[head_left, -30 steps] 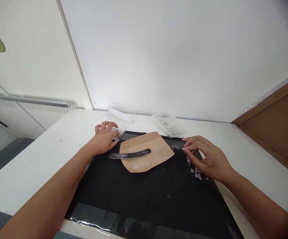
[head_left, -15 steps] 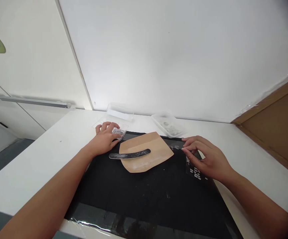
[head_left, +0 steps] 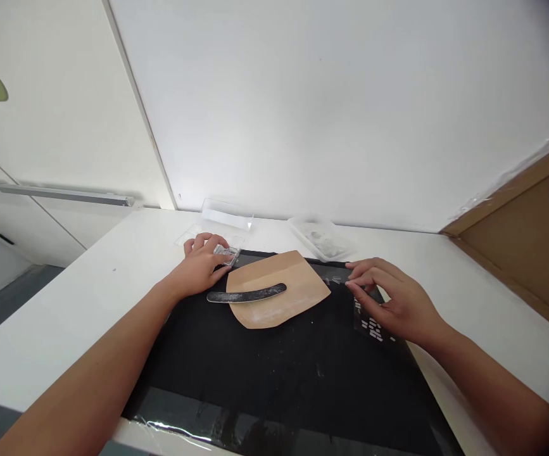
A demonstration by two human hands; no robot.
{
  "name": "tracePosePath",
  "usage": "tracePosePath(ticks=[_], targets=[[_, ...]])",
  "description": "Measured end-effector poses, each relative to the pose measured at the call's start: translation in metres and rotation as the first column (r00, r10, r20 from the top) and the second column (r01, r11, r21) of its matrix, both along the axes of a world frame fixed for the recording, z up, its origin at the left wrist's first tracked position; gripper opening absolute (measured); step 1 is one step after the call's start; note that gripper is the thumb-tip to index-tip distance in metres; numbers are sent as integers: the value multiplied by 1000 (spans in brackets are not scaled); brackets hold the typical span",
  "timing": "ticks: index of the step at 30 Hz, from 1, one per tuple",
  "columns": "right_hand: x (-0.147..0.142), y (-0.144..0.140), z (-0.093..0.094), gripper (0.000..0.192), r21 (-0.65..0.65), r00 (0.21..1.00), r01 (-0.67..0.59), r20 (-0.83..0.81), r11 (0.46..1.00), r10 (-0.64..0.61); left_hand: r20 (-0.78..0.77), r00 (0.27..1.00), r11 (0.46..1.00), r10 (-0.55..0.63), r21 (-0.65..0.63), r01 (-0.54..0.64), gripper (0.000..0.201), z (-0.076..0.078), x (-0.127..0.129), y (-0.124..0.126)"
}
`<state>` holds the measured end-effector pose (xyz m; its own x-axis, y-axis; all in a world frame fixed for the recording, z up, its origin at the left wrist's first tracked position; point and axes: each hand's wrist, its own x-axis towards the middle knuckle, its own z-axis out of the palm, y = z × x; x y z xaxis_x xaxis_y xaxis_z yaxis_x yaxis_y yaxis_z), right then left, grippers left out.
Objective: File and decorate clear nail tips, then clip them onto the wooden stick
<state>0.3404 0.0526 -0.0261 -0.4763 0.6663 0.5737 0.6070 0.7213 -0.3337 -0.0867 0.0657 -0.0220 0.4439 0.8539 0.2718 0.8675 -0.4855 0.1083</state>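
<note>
My left hand (head_left: 201, 266) grips a small clear box (head_left: 230, 255) at the black mat (head_left: 274, 380)'s far edge, seemingly steadying it. My right hand (head_left: 392, 297)'s thumb and fingers nearly meet beside small pale pieces (head_left: 373, 330); whether they pinch anything, I can't tell. The nail file (head_left: 246, 295) lies across tan sheeting (head_left: 297, 297), probably for easy reach.

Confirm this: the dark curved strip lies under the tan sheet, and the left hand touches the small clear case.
One error: the head view shows the dark curved strip on top of the tan sheet, not under it. The left hand does touch the small clear case.
</note>
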Motion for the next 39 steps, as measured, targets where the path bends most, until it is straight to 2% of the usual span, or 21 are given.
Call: tracePosePath(ticks=[5,12,18,24,39], targets=[[0,2,-2,7,-2,1000,-5,22,1000,5,-14,1000,1000,5,1,-5,37,3,4,-2],[0,1,-3,8,-9,1000,-4,16,1000,4,-58,997,997,42,63,-38,37,5,-8,0],[-1,1,-2,9,-5,1000,-4,11,1000,4,-111,993,995,30,93,-20,25,6,-3,-2],[-1,1,-2,7,-18,999,-23,36,1000,23,-87,996,998,34,64,-29,24,6,5,-4],[-4,-1,-2,7,-20,997,-56,52,998,57,-57,998,998,33,59,-30,18,4,2,0]])
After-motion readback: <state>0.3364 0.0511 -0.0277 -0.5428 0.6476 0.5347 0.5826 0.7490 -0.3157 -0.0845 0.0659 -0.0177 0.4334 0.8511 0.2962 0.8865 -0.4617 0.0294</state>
